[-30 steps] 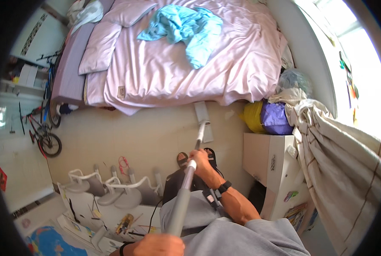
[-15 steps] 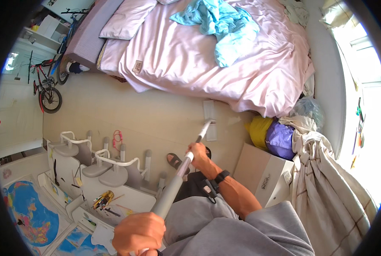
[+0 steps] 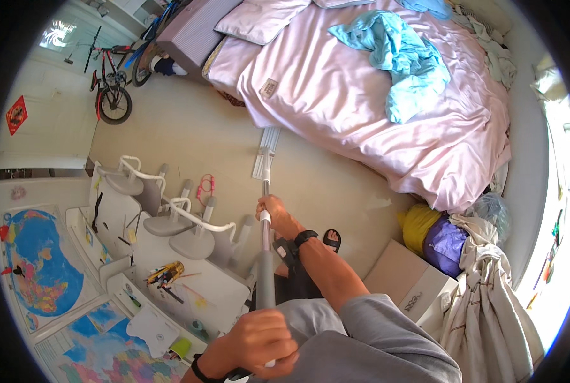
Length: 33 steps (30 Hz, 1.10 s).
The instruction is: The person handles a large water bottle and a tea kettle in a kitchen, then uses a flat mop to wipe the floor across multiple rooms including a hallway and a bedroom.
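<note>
A long-handled flat mop runs away from me, its grey and silver pole (image 3: 266, 274) held in both hands. My left hand (image 3: 259, 343) is wrapped in a fist round the near end of the pole, close to my body. Further along, my right hand (image 3: 273, 212) grips the pole's shaft, with a dark band on that wrist. The flat rectangular mop head (image 3: 258, 168) lies on the beige floor (image 3: 189, 134), close to the hanging edge of the pink bed sheet (image 3: 342, 108).
Two grey-and-white chairs (image 3: 192, 244) stand against a white desk (image 3: 224, 295) on the left. A cardboard box (image 3: 393, 274), yellow and purple bags (image 3: 446, 246) and a curtain (image 3: 483, 300) are on the right. Bicycles (image 3: 114, 102) stand far left. A pink loop (image 3: 205, 186) lies by the chairs.
The mop head has swung left along the floor, and the pole now points more straight ahead. Both hands keep their hold. My view has turned, so the bed sits further right.
</note>
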Tool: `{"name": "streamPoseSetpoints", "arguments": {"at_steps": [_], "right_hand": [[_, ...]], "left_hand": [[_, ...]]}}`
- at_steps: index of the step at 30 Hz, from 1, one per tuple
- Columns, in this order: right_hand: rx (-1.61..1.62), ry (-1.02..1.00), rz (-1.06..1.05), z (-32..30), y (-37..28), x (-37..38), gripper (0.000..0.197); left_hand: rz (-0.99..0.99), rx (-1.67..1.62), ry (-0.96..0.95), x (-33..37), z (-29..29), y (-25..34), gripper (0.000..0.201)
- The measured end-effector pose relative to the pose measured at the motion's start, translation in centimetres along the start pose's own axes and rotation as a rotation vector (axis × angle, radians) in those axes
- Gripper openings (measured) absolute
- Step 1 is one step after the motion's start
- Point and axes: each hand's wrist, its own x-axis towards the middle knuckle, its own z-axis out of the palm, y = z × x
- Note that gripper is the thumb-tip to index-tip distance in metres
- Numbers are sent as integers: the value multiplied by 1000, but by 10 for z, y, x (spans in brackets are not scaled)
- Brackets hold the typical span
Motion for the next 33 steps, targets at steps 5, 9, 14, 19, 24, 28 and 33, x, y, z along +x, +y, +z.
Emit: {"name": "streamPoseSetpoints", "arguments": {"at_steps": [5,9,14,19,24,28,33], "right_hand": [[58,-24,-75,29,24,-75,9],[161,85,-70,31,41,-139,10],[297,201,76,-27,67,-136,12],[309,302,94,-21,89,-119,10],[101,183,93,20,98,-82,7],[-15,16,165,45,83,-14,14],[-336,-113,26,76,61,66,14]], "left_hand": [[7,-135,254,-33,-24,53,15],[306,-234,495,-49,-39,78,17],[288,-368,574,-60,-37,60,25],[210,-365,603,-74,-55,53,23],[178,-253,533,-74,-74,54,18],[59,-101,582,-89,-50,22,13],[-89,45,460,-92,-49,-41,15]]}}
